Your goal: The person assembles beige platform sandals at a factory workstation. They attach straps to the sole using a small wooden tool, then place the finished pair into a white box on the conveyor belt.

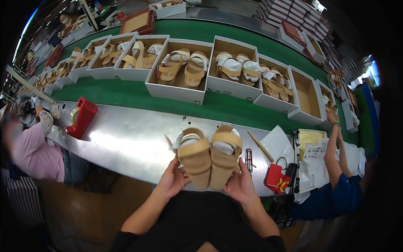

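Note:
A pair of tan wedge sandals (197,166) is held up side by side over the metal table's near edge, heels toward me. White tissue is stuffed under their straps. My left hand (172,178) is closed around the left sandal's outer side. My right hand (241,181) grips the outer side of the right sandal (221,168) in the same way. Both thumbs lie along the sides, and some fingers are hidden beneath the soles.
Open white boxes (175,90) of sandals line the green belt (121,91); one box (305,94) holds no sandals. On the metal table (126,138) are a red tape dispenser (82,117), scissors (249,161) and a red pouch (277,178). Co-workers stand at both sides.

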`<state>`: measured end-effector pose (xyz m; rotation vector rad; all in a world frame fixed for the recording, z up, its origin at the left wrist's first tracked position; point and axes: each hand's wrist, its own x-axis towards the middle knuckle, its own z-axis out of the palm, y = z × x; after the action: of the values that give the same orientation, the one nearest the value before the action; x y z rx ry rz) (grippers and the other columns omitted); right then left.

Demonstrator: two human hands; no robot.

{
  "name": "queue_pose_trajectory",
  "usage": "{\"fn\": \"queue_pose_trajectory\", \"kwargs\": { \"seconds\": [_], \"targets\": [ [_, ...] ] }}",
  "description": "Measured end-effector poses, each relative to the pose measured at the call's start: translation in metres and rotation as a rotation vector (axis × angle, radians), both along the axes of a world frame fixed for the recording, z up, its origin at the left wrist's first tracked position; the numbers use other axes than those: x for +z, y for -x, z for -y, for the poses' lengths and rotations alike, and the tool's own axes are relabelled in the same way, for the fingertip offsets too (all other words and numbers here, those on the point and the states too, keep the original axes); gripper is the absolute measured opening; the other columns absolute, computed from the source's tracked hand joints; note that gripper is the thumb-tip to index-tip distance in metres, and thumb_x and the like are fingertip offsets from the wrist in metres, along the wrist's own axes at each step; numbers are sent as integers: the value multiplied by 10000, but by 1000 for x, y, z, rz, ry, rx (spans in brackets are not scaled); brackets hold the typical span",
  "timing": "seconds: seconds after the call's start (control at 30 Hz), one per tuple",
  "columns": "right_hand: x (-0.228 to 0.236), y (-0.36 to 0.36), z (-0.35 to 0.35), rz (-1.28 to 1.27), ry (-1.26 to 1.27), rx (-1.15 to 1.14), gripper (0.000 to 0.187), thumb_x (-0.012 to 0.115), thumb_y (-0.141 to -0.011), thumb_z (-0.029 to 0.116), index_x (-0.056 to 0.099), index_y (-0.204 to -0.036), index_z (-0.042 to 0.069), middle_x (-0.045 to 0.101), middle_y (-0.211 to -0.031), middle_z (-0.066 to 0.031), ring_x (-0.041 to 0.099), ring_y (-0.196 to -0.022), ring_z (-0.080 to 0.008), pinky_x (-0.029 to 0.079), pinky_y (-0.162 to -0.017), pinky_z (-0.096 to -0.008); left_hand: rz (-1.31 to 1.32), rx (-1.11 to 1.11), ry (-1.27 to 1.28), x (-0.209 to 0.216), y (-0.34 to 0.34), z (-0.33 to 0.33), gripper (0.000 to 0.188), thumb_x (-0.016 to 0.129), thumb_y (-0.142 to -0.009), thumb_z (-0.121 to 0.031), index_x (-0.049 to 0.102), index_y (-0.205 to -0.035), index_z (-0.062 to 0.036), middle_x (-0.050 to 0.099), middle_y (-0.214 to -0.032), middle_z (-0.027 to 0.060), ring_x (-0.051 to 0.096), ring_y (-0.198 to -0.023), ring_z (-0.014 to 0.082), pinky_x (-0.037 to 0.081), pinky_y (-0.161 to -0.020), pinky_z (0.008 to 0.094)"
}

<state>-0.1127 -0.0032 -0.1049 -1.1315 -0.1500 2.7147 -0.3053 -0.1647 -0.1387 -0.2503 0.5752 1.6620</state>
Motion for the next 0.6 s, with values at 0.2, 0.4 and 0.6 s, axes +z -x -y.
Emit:
{"fn": "queue_pose_trajectory", "kwargs": {
  "seconds": [0.2, 0.4, 0.6],
  "targets": [
    [10, 6, -4, 19, -269, 142, 601, 667, -940, 378, 477, -1411, 57, 564, -1370, -103, 591, -1206, -242, 466, -1053, -416, -143, -50, 61, 5, 2, -13, 607, 716, -899, -303, 488, -1398, -42, 619, -1292, 154, 629, -1170, 291, 545, -981, 446],
    [43, 24, -15, -24, -696, 123, 671, 663, -938, 148, 331, -1510, 35, 525, -1412, -117, 559, -1255, -239, 449, -1066, -374, -769, -12, -145, 12, 41, -8, 587, 678, -916, -199, 450, -1430, -32, 585, -1327, 189, 616, -1183, 342, 532, -1008, 458],
    [37, 17, -29, 135, -2028, -66, 714, 733, -829, 38, 395, -1457, 16, 551, -1380, -169, 533, -1266, -324, 412, -1072, -411, -1186, 171, -106, 50, 50, -6, 795, 848, -741, -28, 382, -1386, -40, 495, -1412, 159, 529, -1287, 261, 423, -1107, 399]
  ]
}}
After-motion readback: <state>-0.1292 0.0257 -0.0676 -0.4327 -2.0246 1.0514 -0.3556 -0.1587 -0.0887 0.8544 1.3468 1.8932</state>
